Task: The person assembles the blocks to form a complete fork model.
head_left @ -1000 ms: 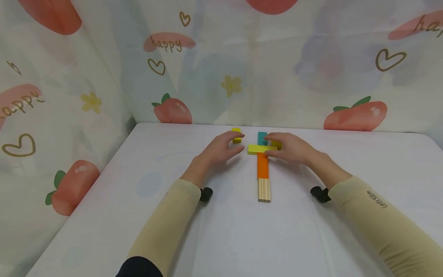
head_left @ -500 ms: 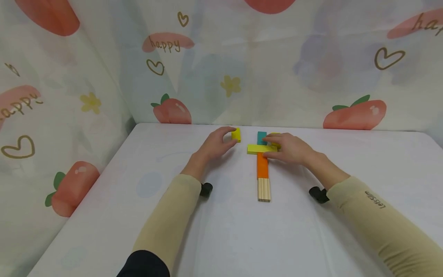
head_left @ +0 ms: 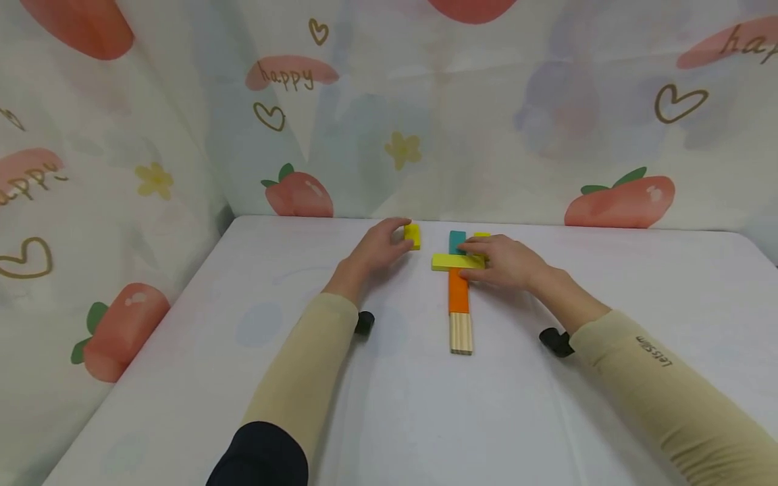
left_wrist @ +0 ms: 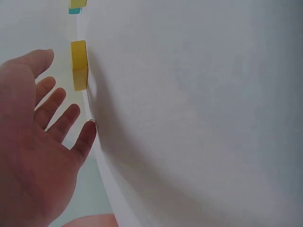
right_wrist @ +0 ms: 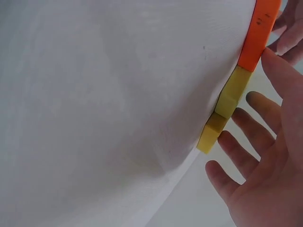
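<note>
My left hand reaches toward a short yellow block at the back of the table. In the left wrist view the fingers of that hand are spread, with a gap between them and the yellow block. My right hand lies over the right end of a yellow-green block, which crosses between a teal block and an orange block. Another yellow block is partly hidden behind the right fingers. The right wrist view shows relaxed, parted fingers of this hand beside the blocks.
Several plain wood sticks or blocks continue the row below the orange block. A white cloth covers the table. A patterned curtain rises behind the table's back edge and along the left side.
My left hand has moved left and slightly back, so the lone yellow block now shows between its thumb and fingertips. The right hand stays almost in place; the blocks look unmoved.
</note>
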{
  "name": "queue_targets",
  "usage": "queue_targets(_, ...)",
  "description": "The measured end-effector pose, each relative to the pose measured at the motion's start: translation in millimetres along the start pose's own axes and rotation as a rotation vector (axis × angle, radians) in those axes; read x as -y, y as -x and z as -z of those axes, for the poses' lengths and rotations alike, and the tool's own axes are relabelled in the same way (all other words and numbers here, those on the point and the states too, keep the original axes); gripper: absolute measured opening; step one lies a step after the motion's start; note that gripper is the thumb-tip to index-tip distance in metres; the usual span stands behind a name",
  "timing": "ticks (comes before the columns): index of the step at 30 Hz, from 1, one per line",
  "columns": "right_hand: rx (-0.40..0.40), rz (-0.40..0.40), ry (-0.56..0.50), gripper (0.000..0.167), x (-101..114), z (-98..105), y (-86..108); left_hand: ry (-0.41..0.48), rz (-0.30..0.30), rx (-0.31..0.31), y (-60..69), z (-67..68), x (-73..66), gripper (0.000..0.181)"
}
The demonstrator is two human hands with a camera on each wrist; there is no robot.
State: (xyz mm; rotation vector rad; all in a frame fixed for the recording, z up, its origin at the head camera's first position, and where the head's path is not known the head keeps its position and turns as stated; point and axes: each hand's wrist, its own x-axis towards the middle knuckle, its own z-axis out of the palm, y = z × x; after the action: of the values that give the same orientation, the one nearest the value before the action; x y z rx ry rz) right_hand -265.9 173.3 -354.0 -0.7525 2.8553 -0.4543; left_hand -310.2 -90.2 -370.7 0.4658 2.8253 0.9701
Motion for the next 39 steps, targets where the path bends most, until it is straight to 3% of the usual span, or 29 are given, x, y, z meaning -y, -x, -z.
queue_targets(8, 0.005, 0.010, 0.042, 0.061, 5, 0, 0.0, -0.044, 0.026, 0.052, -6.8, 1.7, -1.2, 0.060)
queue_targets(25, 0.014, 0.002, 0.037, 0.060, 10, 1, -3.5, -0.158, -0.077, 0.108, -13.4, 9.3, 11.2, 0.057)
queue_targets(39, 0.012, 0.010, 0.044, 0.059, 4, 1, -0.1, -0.109, -0.056, 0.102, -18.8, 1.7, 8.5, 0.056)
